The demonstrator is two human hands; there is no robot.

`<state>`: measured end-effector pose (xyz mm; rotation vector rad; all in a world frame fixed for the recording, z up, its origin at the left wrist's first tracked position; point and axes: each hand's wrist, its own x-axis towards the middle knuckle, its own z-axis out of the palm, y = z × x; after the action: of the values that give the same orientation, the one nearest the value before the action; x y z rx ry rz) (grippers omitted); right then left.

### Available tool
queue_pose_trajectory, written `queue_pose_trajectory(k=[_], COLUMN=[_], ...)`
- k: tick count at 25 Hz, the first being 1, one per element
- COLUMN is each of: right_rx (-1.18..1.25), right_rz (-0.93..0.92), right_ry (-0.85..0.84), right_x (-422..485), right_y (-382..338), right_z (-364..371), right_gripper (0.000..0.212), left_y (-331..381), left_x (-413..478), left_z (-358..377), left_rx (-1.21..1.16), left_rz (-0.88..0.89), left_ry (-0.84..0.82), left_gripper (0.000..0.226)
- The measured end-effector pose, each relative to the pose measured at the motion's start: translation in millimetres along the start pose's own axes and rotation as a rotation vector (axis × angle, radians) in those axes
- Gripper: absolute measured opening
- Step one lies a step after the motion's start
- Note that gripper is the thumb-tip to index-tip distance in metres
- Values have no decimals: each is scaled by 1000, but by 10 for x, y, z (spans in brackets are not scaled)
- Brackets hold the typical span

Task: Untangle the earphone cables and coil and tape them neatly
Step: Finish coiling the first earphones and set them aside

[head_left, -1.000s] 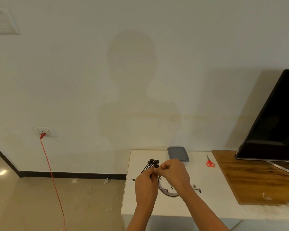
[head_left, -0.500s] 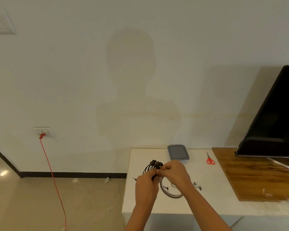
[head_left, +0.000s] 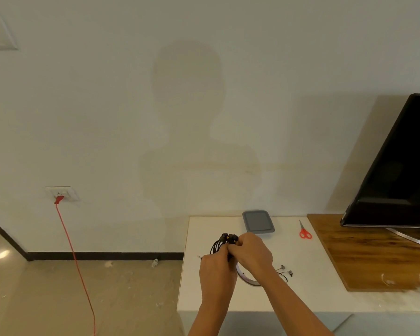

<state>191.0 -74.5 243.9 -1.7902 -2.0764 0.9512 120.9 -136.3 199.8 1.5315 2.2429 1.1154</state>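
- Two hands meet over the white table, head view only.
- Left hand: fingers curled shut around the lower part of the black earphone cable bundle.
- Right hand: fingers closed, pinching the same bundle near its top, right where the earbuds cluster. Hands touch each other.
- Bundle is held in the air above the table, cable loops bowing out to the left, earbud heads sticking up past the fingers.
- A thin plug tip pokes out just left of the left hand.
- Tape roll lies flat on the table under the right wrist, partly hidden by it.
- Second earphone set, loose on the table just right of the right forearm; too small to tell how tangled it is.
- Grey lidded container at the table's back edge, by the wall, beyond the hands.
- Red scissors on the table, right of the container, near the wooden board.
- TV stands on that board, far right.
- Wall socket at left with a red cable running down to the floor, well apart from the table.
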Motion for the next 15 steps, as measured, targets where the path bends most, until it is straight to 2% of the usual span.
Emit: queue_pose_trajectory(k=[3, 6, 9, 15], right_rx=[68, 102, 159, 112], right_rz=[-40, -85, -54, -81], right_ry=[-86, -174, -247, -214], right_x=[62, 105, 110, 74], right_y=[56, 103, 120, 164], right_z=[-28, -128, -193, -239], right_gripper=[32, 24, 19, 3], left_y=[-53, -14, 15, 28], left_x=[-11, -5, 0, -6], left_z=[50, 11, -20, -76], left_rx=[-33, -129, -256, -552], left_rz=[-17, -147, -230, -407], left_ry=[76, 17, 44, -64], left_gripper=[14, 21, 21, 19])
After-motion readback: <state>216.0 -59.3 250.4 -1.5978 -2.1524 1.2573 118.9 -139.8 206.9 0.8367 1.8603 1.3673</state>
